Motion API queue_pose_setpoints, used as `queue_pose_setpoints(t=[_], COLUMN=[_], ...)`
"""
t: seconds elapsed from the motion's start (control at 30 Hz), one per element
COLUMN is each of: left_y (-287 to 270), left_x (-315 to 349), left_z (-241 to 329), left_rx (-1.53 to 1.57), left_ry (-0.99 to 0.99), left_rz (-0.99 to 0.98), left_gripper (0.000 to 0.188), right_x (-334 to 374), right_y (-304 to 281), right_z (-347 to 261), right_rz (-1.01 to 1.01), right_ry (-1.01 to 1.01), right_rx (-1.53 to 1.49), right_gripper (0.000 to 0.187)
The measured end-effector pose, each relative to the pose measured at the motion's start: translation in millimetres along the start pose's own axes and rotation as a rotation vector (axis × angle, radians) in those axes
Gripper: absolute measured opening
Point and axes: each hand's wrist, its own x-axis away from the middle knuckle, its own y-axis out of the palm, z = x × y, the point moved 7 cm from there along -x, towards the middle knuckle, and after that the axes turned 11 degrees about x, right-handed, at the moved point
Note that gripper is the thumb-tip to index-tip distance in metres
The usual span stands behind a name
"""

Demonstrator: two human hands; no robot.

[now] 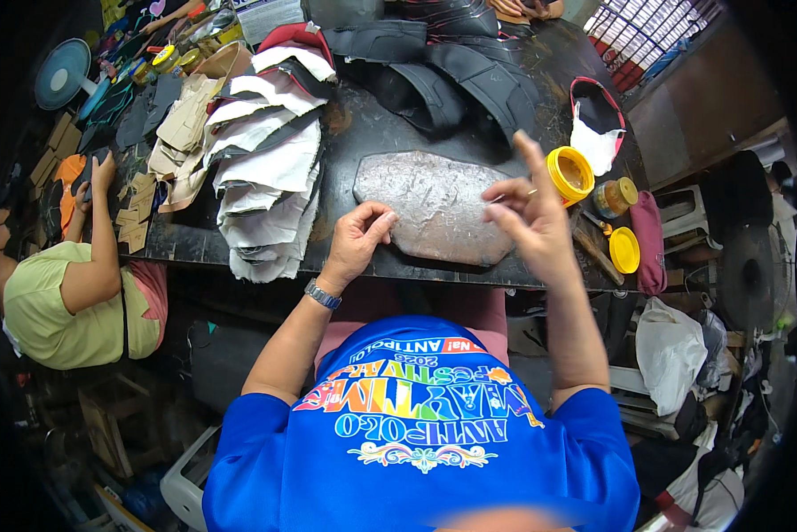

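A flat, scuffed grey-brown slab [443, 208] lies near the front edge of the dark table. At its left edge is my left hand [360, 238], thumb and fingers pinched together; whatever they may hold is too small to make out. My right hand [538, 213] is raised over the slab's right end, fingers apart, with nothing visible in it. Just beyond that hand stands an open yellow tub [570, 175] with a brown substance inside. To the left of the slab rises a tall overlapping stack of white-lined shoe uppers [270, 191].
Black shoe uppers [420, 89] lie at the back, and a red-edged upper [596, 120] at the far right. Near the right edge are a small jar [613, 199], a yellow lid [624, 251], a wooden handle [598, 257] and a pink roll [649, 244]. A co-worker [79, 293] sits at left.
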Motion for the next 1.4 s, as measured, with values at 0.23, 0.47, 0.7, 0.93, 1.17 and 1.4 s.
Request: queue_pose_setpoints(t=[0.23, 0.47, 0.7, 0.93, 1.17, 1.4], left_y=[3.4, 7.3, 10.0, 9.9, 13.5, 62.1], left_x=[0.6, 1.9, 1.1, 1.7, 25.8, 22.5], left_z=[0.6, 5.9, 9.1, 11.9, 75.8, 140.9], left_rx=[0.002, -0.055, -0.053, -0.159, -0.589, -0.72], left_ry=[-0.013, 0.021, 0.067, 0.126, 0.622, 0.77], left_rz=[-0.004, 0.017, 0.011, 0.016, 0.278, -0.133], left_gripper=[0.014, 0.014, 0.012, 0.011, 0.056, 0.047], right_x=[-58.0, -229.0, -301.9, -261.6, -112.7, -39.9], right_y=[38.4, 43.6, 76.5, 60.1, -1.7, -50.1], right_z=[25.0, 7.9, 39.8, 5.2, -96.4, -115.1], right_rz=[-0.075, 0.188, 0.144, 0.112, 0.19, -0.045], right_ry=[-0.103, -0.463, -0.443, -0.57, -0.622, -0.326], right_rx=[-0.129, 0.603, 1.041, 0.743, 0.25, -0.255], right_gripper=[0.08, 0.081, 0.079, 0.074, 0.061, 0.07])
